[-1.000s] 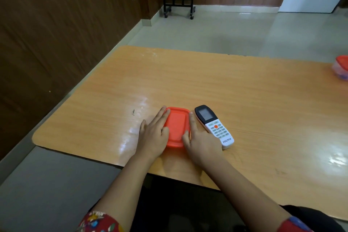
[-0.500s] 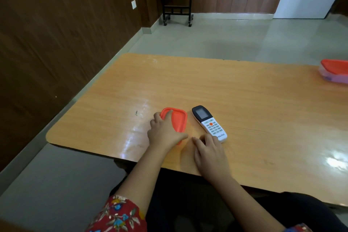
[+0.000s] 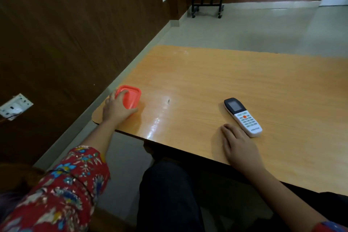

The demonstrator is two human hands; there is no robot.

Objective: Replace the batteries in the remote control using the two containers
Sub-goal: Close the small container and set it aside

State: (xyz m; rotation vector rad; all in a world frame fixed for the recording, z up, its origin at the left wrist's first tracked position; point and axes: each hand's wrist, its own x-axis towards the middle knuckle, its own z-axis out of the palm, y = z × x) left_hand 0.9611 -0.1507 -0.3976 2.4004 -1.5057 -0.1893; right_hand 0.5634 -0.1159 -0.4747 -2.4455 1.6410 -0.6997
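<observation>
A small container with a red lid [image 3: 130, 98] stands at the near left corner of the wooden table [image 3: 244, 84]. My left hand [image 3: 116, 108] grips it from the near side, fingers curled over the lid and thumb along its front. The white remote control [image 3: 243, 117] with a black screen end lies face up to the right. My right hand [image 3: 238, 148] rests flat on the table just in front of the remote's near end, fingers straight, holding nothing. The second container is out of view.
The table's left edge runs close to a dark wood-panelled wall with a wall socket [image 3: 14, 106]. A black wheeled stand [image 3: 207, 2] is on the tiled floor at the back. My knees are under the table's near edge.
My left hand has carried the red-lidded container leftward to the table's corner, away from the remote. My right hand stays near the remote's end. The camera turned left and the far container left the view.
</observation>
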